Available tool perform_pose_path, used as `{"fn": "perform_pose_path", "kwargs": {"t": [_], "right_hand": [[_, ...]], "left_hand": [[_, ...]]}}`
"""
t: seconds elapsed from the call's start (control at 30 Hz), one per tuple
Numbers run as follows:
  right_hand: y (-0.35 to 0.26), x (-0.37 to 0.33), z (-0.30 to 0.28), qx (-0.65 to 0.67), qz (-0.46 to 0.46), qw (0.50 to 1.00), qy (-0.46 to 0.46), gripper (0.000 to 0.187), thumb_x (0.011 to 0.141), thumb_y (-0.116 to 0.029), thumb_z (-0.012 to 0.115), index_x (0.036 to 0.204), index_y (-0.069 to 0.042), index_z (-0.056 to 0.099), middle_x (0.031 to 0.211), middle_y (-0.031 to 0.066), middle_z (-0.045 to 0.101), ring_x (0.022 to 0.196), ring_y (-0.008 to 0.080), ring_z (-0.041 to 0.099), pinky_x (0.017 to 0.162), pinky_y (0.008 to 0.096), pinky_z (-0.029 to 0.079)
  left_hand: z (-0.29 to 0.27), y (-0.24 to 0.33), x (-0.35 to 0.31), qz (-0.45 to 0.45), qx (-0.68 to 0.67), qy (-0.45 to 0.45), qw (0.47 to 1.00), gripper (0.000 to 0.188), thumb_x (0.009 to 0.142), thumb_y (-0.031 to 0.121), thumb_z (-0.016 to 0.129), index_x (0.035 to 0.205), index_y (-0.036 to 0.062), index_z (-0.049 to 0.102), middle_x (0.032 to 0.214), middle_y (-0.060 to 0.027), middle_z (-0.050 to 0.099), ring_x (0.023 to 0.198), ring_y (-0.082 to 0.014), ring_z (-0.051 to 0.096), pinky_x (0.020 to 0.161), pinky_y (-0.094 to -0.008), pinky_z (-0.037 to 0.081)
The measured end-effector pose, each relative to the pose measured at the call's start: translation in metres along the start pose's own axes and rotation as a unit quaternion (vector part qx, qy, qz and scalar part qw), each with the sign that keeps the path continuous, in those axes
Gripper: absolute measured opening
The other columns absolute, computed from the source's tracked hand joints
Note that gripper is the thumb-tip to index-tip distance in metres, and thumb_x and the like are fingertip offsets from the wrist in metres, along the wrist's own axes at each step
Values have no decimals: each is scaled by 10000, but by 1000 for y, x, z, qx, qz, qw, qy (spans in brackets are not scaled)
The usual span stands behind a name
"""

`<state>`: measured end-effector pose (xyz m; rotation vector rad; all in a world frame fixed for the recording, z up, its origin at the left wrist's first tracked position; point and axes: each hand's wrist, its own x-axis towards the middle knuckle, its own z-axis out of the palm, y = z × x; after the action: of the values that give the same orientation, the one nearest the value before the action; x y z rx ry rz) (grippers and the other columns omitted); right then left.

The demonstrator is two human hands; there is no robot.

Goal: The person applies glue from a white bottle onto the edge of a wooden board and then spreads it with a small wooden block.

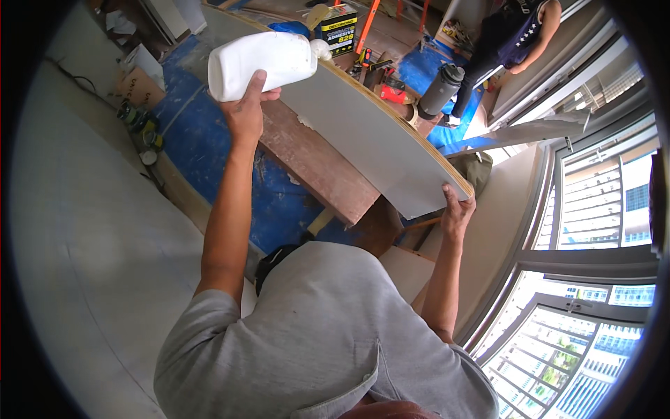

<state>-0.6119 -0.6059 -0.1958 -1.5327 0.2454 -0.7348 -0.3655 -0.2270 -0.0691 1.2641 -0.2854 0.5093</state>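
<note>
A white plastic bottle (262, 64) lies on its side in the air with my left hand (244, 115) closed around it. Its whitish cap end (320, 49) points right, by the upper edge of a long board (349, 133). The board has a pale grey face and a layered plywood edge, and it reaches away toward the far left. At its near right end my right hand (457, 209) grips the corner, thumb on the edge; some of its fingers are hidden behind.
Under the board lies a reddish-brown plank (321, 164); blue sheeting (188, 126) covers the floor. Beyond stand a black and yellow can (336, 31), a dark flask (441, 91), tools and an orange ladder (367, 26). Another person (513, 35) is at the far right, near barred windows (593, 202).
</note>
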Motion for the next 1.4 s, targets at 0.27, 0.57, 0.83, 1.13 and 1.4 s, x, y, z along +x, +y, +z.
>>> {"fn": "perform_pose_path", "kwargs": {"t": [0.27,0.57,0.83,1.13,1.4], "right_hand": [[-4,-2,2,10,12,1000,5,174,936,-57,780,1082,-13,697,1011,0,663,936,85,603,863,250,476],[-1,-2,1,18,-1,1000,1,194,930,-47,785,1087,5,685,1011,9,661,934,89,594,869,251,466],[2,1,3,8,-11,1000,2,206,930,-48,785,1099,14,685,1024,18,672,934,90,600,890,253,468],[2,-3,1,24,4,1000,8,257,924,-69,801,1133,9,673,995,6,679,916,78,589,871,246,466],[-4,-4,4,-4,-5,1000,10,198,922,-69,801,1076,-3,696,986,1,663,912,83,590,860,250,463]], "left_hand": [[20,21,-42,-42,0,-75,996,317,957,97,751,1209,-75,662,995,-150,740,723,-192,730,611,-277,614],[7,-3,14,7,100,39,994,258,956,100,744,1100,-111,709,949,-147,765,691,-183,732,619,-294,593],[-11,-10,46,0,72,18,997,239,936,94,755,1091,-85,723,931,-133,764,686,-179,730,584,-290,582],[-10,-13,56,6,116,-9,993,261,921,120,784,1088,-76,735,937,-111,772,674,-144,710,629,-278,571],[-5,-9,54,13,141,-9,990,248,921,133,786,1051,-75,749,900,-104,773,672,-140,710,627,-281,565]]}}
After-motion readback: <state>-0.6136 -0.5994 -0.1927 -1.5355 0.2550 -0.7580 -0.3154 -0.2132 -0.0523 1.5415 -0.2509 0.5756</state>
